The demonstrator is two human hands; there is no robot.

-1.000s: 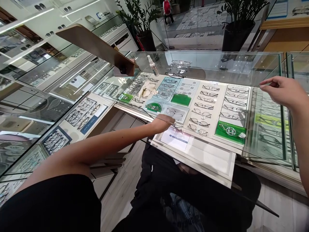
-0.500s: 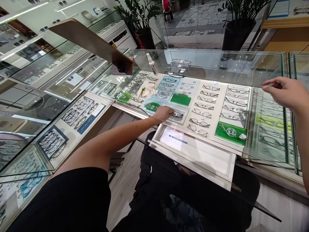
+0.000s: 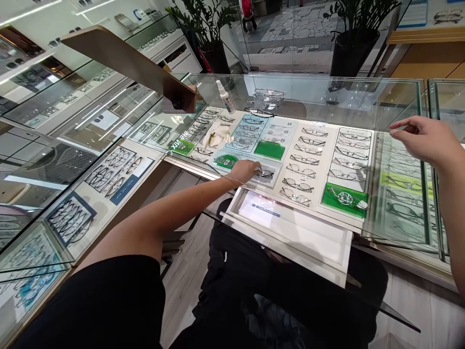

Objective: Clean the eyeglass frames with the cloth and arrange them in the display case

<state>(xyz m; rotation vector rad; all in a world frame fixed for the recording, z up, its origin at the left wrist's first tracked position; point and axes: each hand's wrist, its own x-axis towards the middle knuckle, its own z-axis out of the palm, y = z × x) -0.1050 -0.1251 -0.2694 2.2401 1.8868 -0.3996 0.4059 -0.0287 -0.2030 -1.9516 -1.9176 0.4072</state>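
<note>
My left hand (image 3: 245, 171) reaches over the glass case, its fingers pinched at the edge of a pair of dark-rimmed glasses (image 3: 266, 173). These glasses lie over a pale card at the front edge. Raised above the right part of the case is my right hand (image 3: 423, 138), its fingertips close together; whether something small is between them I cannot make out. Beneath the glass, rows of glasses (image 3: 300, 169) lie on a cream display board. A green card (image 3: 344, 199) is at the board's right end, and a beige cloth (image 3: 217, 135) lies to its left.
A white drawer (image 3: 290, 228) is pulled out over my lap. Near the back left stand a spray bottle (image 3: 225, 98) and a tilted brown-framed mirror (image 3: 131, 63). Stacked clear trays (image 3: 269, 98) sit behind the board. Another glass case (image 3: 109, 184) runs along the left.
The whole view has shifted slightly, so things appear a little further left. Both hands keep nearly the same poses and places.
</note>
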